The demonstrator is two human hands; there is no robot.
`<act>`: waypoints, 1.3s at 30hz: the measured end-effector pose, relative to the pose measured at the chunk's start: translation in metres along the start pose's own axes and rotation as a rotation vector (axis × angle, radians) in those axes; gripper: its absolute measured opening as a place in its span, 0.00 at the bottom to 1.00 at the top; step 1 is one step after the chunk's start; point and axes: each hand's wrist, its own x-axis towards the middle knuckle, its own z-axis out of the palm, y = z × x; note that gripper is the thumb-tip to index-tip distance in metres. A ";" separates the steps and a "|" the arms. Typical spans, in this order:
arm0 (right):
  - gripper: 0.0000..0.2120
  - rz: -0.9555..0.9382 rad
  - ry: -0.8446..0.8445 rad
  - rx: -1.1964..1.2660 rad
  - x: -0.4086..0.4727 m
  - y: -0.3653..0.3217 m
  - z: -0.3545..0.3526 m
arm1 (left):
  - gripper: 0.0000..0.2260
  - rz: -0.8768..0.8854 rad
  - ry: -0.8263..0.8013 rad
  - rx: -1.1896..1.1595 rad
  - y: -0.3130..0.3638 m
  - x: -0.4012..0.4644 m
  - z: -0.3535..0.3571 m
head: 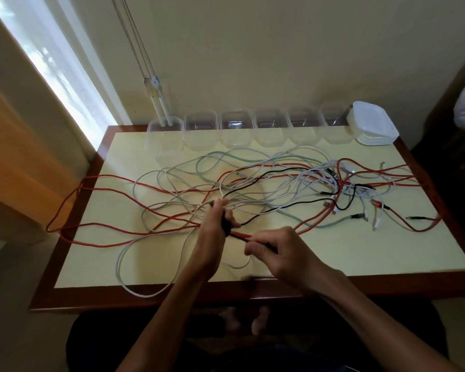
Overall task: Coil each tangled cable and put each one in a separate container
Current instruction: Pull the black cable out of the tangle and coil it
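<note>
We see our left hand (212,232) raised over the middle of the worktop (360,253), its fingers (227,216) curled round a small bundle of black cable (293,202), with a pale strand pinched up at the fingertips. Just to the right of those fingers, our right hand (279,253) pinches a red cable (105,232) together with a dark strand between thumb and curled fingers, the two hands nearly touching. Whether the dark strand in the right hand is the same black cable we cannot tell.

Beyond the fingers the tangle spreads across the worktop: red loops run far to the left and hang over the left edge, white cables (145,264) loop near us below the left hand, and a pale green cable (226,154) curves on the far side. Well to the right of the right hand lies a knot of plugs (360,210) and cable ends.

Past the tangle, along the far edge, stands a row of clear containers (231,130), and to the right of them a stack of white lids (373,124).
</note>
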 end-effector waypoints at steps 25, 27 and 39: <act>0.10 0.152 0.226 0.299 0.018 0.018 0.017 | 0.12 -0.342 -0.229 -0.747 0.016 -0.028 0.017; 0.11 0.187 0.187 0.319 0.016 0.017 0.015 | 0.10 -0.332 -0.190 -0.630 0.017 -0.029 0.014; 0.17 0.293 0.088 0.343 0.000 0.014 0.032 | 0.13 -0.539 -0.233 -0.628 0.008 -0.030 -0.003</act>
